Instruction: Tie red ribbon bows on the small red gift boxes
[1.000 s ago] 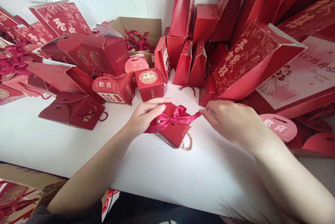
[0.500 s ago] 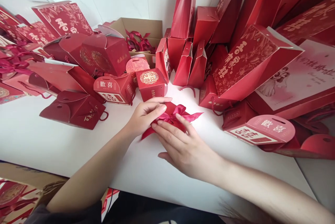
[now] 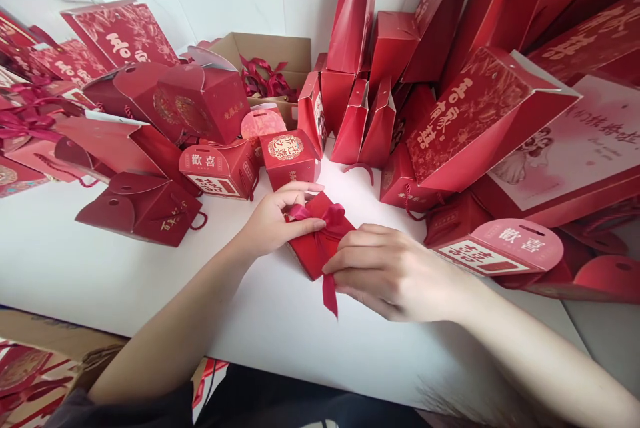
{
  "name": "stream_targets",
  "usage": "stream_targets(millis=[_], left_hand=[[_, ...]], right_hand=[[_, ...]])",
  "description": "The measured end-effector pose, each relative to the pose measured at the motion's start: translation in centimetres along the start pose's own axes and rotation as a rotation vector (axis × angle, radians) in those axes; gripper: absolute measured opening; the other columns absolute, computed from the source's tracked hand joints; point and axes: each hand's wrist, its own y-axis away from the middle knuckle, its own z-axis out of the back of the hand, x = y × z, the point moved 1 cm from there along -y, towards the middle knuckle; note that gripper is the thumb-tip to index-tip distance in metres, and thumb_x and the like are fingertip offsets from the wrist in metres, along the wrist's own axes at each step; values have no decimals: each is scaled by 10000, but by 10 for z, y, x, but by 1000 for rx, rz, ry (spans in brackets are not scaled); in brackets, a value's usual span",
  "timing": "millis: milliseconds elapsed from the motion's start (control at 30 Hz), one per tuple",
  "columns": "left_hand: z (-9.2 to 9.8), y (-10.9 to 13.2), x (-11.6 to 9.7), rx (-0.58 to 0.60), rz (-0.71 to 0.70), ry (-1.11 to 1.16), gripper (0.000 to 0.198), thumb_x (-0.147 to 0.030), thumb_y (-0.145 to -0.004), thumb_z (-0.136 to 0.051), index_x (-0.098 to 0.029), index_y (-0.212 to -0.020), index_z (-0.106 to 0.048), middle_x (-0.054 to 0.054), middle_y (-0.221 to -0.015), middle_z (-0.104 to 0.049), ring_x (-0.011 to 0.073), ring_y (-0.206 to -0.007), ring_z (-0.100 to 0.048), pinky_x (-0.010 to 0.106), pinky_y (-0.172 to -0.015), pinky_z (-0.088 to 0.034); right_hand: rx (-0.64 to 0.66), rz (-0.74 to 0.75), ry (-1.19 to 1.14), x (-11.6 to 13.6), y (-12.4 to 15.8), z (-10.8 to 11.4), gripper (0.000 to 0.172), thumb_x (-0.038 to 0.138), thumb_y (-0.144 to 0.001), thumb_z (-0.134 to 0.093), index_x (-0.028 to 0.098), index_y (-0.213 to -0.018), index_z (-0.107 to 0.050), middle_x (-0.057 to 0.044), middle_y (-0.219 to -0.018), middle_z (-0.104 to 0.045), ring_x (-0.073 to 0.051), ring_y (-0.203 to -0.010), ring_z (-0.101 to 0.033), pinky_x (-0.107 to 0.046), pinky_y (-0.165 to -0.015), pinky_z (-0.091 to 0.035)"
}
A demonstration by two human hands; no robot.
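A small red gift box (image 3: pixel 314 245) lies on the white table (image 3: pixel 100 268) in front of me, with a pink-red ribbon bow (image 3: pixel 327 221) on top. My left hand (image 3: pixel 280 218) grips the box's left side, fingers curled over the bow. My right hand (image 3: pixel 395 271) is closed at the box's right side and pinches a ribbon tail (image 3: pixel 329 295) that hangs down toward me.
Red gift boxes and paper bags crowd the back and both sides: a small square box (image 3: pixel 290 158), a box with a round pink label (image 3: pixel 493 251), and an open cardboard carton (image 3: pixel 265 58) holding ribbons. The table's near edge runs below my arms.
My right hand let go of the ribbon's right end, crossed over the box and now pinches a tail at the near side. The box has turned under my left hand.
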Motion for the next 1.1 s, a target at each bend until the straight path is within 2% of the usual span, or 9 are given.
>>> stream_targets(millis=[100,167,267,333,467,567,667,833,1100], left_hand=[[0,0,-1,44,25,37,407,-327,-724,-779,-168,-609,-422,133,-1328,-580,285,-1227,-553,440,-1020,-428],[0,0,-1,81,29,60,393,-319,-701,-792,-170,-631,-435,134,-1345,-566,291,-1249,-538,439,-1018,-428],[0,1,-3,113,22,72,387,-298,-680,-806,-175,-655,-441,127,-1370,-542,292,-1287,-508,445,-1041,-408],[0,2,-5,135,9,75,394,-285,-674,-812,-178,-659,-433,123,-1367,-542,289,-1315,-482,449,-1069,-385],[0,3,-9,184,-3,67,409,-273,-665,-821,-181,-661,-423,128,-1349,-549,283,-1313,-486,447,-1086,-375],[-1,2,-9,191,-1,63,410,-267,-657,-828,-180,-672,-428,126,-1356,-543,283,-1315,-487,448,-1088,-378],[0,3,-8,188,-1,77,401,-269,-657,-830,-179,-675,-440,120,-1384,-524,281,-1333,-469,451,-1106,-369],[0,4,-9,182,9,77,382,-277,-659,-829,-173,-673,-462,114,-1423,-478,284,-1318,-479,469,-1101,-385],[0,3,-7,202,-25,119,324,-273,-654,-832,-174,-708,-528,90,-1453,-437,288,-1338,-461,466,-1132,-371]], right_hand=[[25,5,-293,-1,3,6,123,227,-921,-586,196,-831,-665,-22,-826,-717,-153,-785,-612,-312,-727,-493],[-51,-41,-476,-4,4,8,137,243,-921,-583,208,-803,-642,-22,-811,-701,-151,-768,-619,-307,-739,-504],[-373,-357,-523,-18,7,4,160,276,-961,-521,215,-855,-623,-30,-865,-655,-157,-811,-611,-309,-756,-494],[-487,-599,-505,-28,8,-2,175,356,-974,-497,231,-980,-620,-37,-972,-636,-173,-919,-592,-316,-798,-481],[-329,-761,-626,-39,5,-14,282,465,-974,-458,233,-1050,-599,-53,-1159,-606,-201,-1092,-564,-360,-944,-449],[-271,-791,-685,-40,4,-16,267,477,-933,-532,214,-923,-582,-62,-1202,-593,-205,-1104,-577,-376,-973,-447],[-250,-753,-693,-40,6,-16,218,427,-864,-650,217,-855,-590,-65,-1326,-543,-224,-1236,-523,-400,-1052,-401],[-205,-674,-770,-41,8,-15,114,341,-882,-643,229,-890,-623,-64,-1475,-438,-222,-1382,-399,-437,-1144,-303],[-233,-644,-657,-41,6,-14,266,392,-864,-667,205,-704,-566,-62,-1425,-489,-243,-1385,-399,-460,-1155,-288]])
